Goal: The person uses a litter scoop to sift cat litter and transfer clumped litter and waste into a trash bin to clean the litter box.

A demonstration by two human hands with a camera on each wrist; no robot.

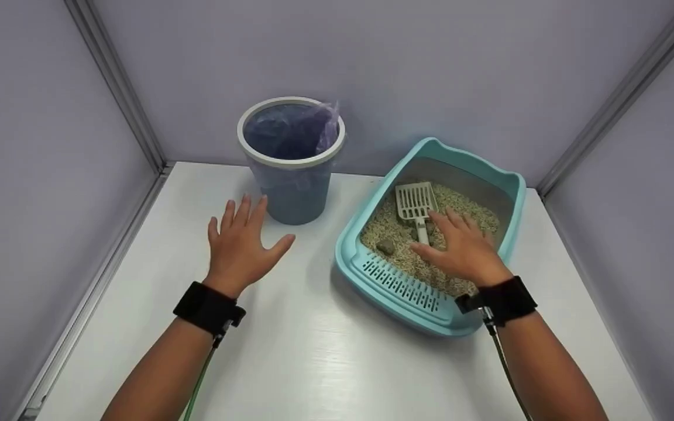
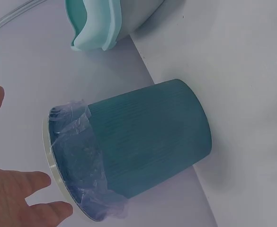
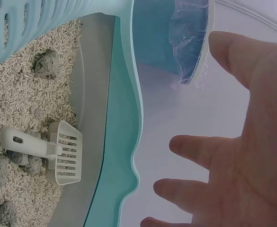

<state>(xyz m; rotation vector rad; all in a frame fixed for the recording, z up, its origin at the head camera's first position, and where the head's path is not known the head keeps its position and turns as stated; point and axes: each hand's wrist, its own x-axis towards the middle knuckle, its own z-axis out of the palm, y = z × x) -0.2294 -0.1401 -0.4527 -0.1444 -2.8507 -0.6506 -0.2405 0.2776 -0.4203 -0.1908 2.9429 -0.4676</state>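
My right hand (image 1: pixel 463 248), fingers spread, hovers above the turquoise litter box (image 1: pixel 346 248) and holds nothing. Beneath it a pale slotted litter scoop (image 1: pixel 416 202) lies on the pellet litter (image 1: pixel 451 202), its handle pointing toward me. Greyish clumps sit in the litter; one clump (image 1: pixel 385 247) is near the front grate, and the right wrist view shows several more around the scoop handle (image 3: pixel 27 143). My left hand (image 1: pixel 240 248) is spread over the table, empty, in front of the blue trash bin (image 1: pixel 296 202). A thin purple bag (image 1: pixel 328 128) lines the bin and folds over its white rim (image 1: pixel 290 162).
The bin and litter box stand side by side on a white table (image 1: pixel 278 351). A pale back wall (image 1: pixel 384 70) rises right behind them, with side walls at left and right. Cables trail from both black wristbands (image 1: pixel 208 309).
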